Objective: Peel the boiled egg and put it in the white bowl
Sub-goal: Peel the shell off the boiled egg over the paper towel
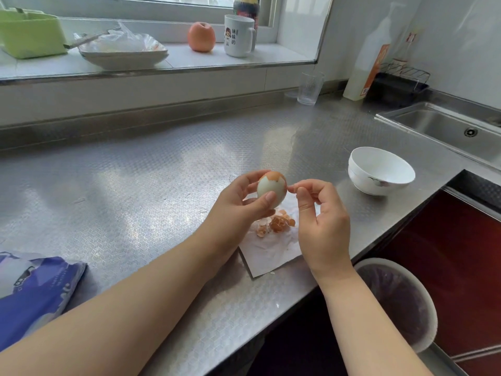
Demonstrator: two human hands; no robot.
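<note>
My left hand (241,206) grips a boiled egg (271,187) above the steel counter; the egg is mostly white, with brown shell left on its top and right side. My right hand (320,221) is just right of the egg, thumb and forefinger pinched together at a small bit of shell by the egg's side. Under the hands lies a white paper napkin (271,252) with a heap of brown shell pieces (276,222). The white bowl (381,170) stands to the right, apart from both hands, with nothing in it.
A sink (447,128) sits at the far right and a lined bin (398,302) stands below the counter's edge. A clear glass (309,88) is at the back. A blue packet (32,291) lies front left. The windowsill holds a mug, an apple, plates and a green tub.
</note>
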